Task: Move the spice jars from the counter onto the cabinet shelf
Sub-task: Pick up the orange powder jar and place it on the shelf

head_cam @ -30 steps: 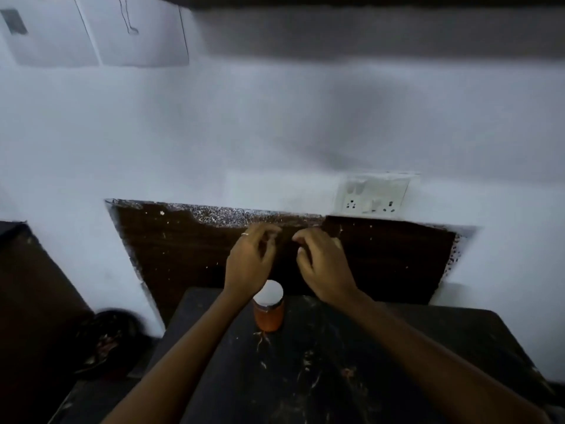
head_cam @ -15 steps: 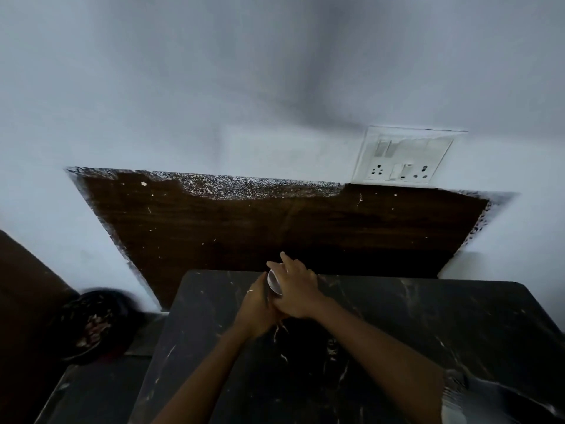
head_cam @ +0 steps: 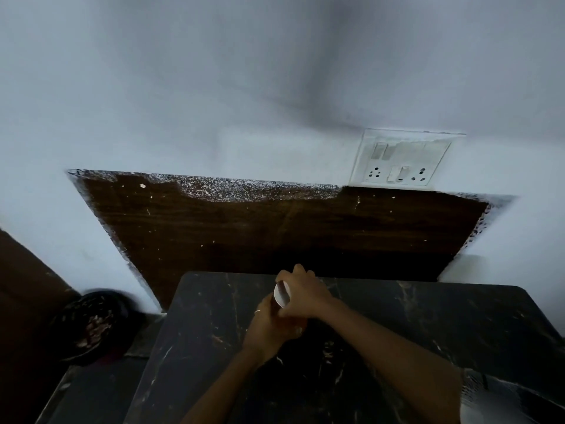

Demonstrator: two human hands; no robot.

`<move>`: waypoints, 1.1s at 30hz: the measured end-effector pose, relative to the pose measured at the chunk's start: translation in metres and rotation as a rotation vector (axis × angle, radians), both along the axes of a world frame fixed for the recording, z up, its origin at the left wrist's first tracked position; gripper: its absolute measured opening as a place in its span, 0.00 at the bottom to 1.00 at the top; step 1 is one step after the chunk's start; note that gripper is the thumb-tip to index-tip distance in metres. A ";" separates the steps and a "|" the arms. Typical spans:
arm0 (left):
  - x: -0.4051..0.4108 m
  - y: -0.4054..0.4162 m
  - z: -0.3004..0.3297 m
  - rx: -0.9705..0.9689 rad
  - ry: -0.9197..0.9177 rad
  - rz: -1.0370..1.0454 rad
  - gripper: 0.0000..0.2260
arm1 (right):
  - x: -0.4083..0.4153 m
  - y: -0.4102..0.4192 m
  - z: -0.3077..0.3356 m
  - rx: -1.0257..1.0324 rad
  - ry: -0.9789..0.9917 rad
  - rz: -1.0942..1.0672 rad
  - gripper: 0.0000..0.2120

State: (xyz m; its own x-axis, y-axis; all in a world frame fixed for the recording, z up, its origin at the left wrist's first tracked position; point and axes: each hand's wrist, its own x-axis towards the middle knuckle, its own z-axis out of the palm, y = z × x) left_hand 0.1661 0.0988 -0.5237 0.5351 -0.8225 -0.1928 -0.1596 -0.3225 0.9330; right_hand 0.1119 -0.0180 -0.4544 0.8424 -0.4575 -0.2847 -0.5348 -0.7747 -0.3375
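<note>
Head view shows a dark marble counter (head_cam: pixel 428 332) below the white wall. Both hands meet above it: left hand (head_cam: pixel 269 325) wraps the small orange jar (head_cam: pixel 302 323)'s body, right hand (head_cam: pixel 305 293) curls over its white round lid (head_cam: pixel 282 294). Jar looks light, rigid, probably smooth-sided; gripping the body seems safest.
</note>
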 end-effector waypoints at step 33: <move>-0.209 -0.044 0.241 -0.448 -0.038 -0.117 0.40 | -0.240 -0.035 0.299 0.103 -0.441 -0.160 0.25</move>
